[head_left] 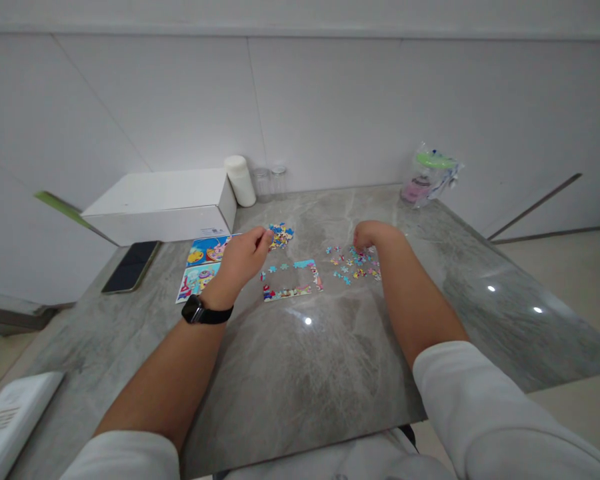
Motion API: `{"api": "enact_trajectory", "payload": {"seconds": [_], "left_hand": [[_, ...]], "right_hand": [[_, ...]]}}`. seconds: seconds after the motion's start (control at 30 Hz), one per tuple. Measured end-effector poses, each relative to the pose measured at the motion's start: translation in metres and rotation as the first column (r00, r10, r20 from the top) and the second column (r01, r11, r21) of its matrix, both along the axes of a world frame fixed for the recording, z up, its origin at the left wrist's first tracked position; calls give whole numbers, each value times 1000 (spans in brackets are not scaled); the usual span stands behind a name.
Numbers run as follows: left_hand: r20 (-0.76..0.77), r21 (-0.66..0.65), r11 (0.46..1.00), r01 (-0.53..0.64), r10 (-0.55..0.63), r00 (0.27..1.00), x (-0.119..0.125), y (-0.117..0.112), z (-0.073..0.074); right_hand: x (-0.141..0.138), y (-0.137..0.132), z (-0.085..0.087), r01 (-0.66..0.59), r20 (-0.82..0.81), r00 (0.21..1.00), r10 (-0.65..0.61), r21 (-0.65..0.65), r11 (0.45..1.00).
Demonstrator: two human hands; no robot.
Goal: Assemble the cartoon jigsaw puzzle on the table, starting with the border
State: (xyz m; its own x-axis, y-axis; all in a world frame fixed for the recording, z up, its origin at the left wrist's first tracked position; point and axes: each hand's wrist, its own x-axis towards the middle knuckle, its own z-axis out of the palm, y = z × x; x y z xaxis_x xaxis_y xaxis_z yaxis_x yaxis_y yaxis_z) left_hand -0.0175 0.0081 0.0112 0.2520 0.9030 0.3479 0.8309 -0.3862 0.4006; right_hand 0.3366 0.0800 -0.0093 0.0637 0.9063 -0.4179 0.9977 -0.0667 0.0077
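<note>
My left hand (249, 252) is closed, its fingers curled together above the right edge of two picture cards (200, 267); what it holds, if anything, I cannot make out. Just right of it lies a partly joined jigsaw border (287, 292) with an open middle, bare table showing inside. My right hand (371, 233) points down with bent, closed fingers at a scatter of loose puzzle pieces (347, 270), its fingertips mostly hidden. Beyond the border sits another heap of puzzle pieces (281, 235), yellow and blue.
On the grey marbled table (300, 373) a white box (165, 207) stands at the back left, beside a white bottle (241, 181) and two clear glasses (279, 181). A dark phone (131, 267) lies at left. A plastic-wrapped item (425, 179) stands back right; a white packet (15, 420) lies front left.
</note>
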Motion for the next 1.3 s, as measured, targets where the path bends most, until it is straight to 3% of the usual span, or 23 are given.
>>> {"api": "enact_trajectory", "payload": {"seconds": [0.17,0.3,0.47,0.63,0.87,1.3], "left_hand": [[12,34,999,22,-22,1000,-2,1,-1],[31,49,998,41,-43,999,-2,0,0],[31,38,998,44,-46,998,1,-2,2],[1,20,998,63,-63,998,5,-4,0],[23,32,996,81,-82,996,4,-3,-2],[-27,12,996,87,-87,996,7,-1,-8]], "right_hand": [[-13,2,-13,77,-172,984,-52,146,986],[-21,1,-16,1,-160,986,36,222,975],[-29,-1,-12,-41,-35,998,45,115,993],[-36,1,-6,-172,123,976,179,-62,983],[-34,4,-4,-215,104,969,225,-100,971],[-35,9,-10,-179,101,978,184,-55,982]]}}
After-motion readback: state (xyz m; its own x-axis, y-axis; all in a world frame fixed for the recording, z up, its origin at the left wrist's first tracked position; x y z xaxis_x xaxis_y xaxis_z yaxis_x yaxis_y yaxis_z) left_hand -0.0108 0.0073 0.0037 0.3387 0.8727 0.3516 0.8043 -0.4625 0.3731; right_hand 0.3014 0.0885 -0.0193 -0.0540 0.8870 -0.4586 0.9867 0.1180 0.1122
